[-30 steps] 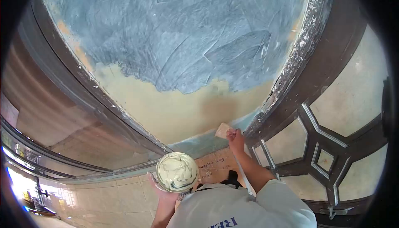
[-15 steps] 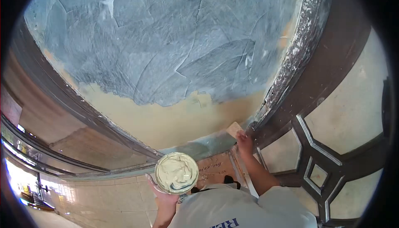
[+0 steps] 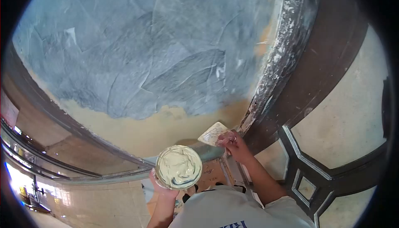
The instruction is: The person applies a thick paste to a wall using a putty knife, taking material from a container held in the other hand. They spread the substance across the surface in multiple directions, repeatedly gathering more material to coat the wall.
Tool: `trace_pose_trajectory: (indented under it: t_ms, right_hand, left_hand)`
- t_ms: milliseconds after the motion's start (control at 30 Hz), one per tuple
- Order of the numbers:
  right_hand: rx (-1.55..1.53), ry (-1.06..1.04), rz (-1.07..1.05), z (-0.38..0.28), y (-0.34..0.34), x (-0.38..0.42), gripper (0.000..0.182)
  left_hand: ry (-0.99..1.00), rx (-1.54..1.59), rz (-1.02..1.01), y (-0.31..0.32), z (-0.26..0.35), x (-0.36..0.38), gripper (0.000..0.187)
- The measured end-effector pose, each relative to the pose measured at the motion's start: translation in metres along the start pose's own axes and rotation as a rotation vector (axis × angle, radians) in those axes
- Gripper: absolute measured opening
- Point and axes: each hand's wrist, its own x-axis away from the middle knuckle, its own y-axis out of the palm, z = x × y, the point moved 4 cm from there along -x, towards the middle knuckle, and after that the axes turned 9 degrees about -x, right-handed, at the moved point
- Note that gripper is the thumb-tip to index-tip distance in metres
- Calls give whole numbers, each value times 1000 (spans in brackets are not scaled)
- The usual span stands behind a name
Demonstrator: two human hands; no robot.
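Observation:
My left hand [image 3: 163, 187] is wrapped round the side of a round tub [image 3: 179, 167] filled with cream-coloured putty, held low in front of my body. In my right hand [image 3: 233, 143] is a flat putty knife [image 3: 214, 134], its broad blade smeared with putty and pointing left, up and to the right of the tub. Behind both is a wall; its upper part is coated blue-grey [image 3: 124, 57] with uneven trowel marks, and below runs a smooth cream band [image 3: 137, 132] near the knife.
A dark frame edge with flaking white paint [image 3: 276, 62] borders the wall on the right. Beyond it stands a dark panelled door [image 3: 299, 153] with pale insets. On the left are a brown frame [image 3: 50, 95] and a tiled floor [image 3: 99, 197]. Brown cardboard [image 3: 212, 174] lies below.
My right hand has moved left with the putty knife, turning its blade more into view. The wall has shifted left and down in view as my head turned. The tub stays in my left hand.

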Motion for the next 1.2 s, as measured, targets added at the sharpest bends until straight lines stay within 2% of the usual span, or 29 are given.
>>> trace_pose_trajectory:
  t_ms: [100, 167, 300, 367, 500, 567, 700, 767, 867, 1000, 1067, 1200]
  right_hand:
    - [5, 80, 1, -25, -4, 6, 30]
    - [27, 114, -73, -28, -12, 7, 30]
    - [-34, 65, -118, -32, -26, 2, 25]
    - [-25, -72, -118, -34, -35, -5, 23]
    - [-41, -92, -142, -58, -27, -14, 23]
    - [32, -305, -233, -65, -23, -16, 26]
    - [75, -337, -241, -83, -12, -15, 31]
    - [320, -444, -211, -98, -7, -13, 31]
    - [456, -454, -171, -109, 0, -11, 29]
    - [465, -499, -140, -115, 14, -4, 27]
    - [331, -363, -90, -113, 17, -1, 26]
    - [249, -382, -143, -106, 17, -2, 25]
  left_hand:
    - [9, -32, -13, 8, -16, -10, 72]
    - [-12, 5, -12, 10, -27, -16, 72]
    - [11, 26, -19, 26, -38, -19, 71]
    - [-14, 76, -25, 33, -40, -19, 70]
    - [24, 107, -102, 50, -39, -18, 73]
    - [42, 91, -31, 38, -43, -17, 74]
    - [79, 81, -24, 39, -43, -13, 74]
    - [104, 80, -6, 39, -42, -11, 74]
    - [109, 109, -93, 41, -41, -8, 71]
    - [103, 73, -23, 33, -43, -6, 70]
    - [105, 70, 9, 25, -43, -5, 71]
    - [126, 46, 26, 41, -29, 2, 72]
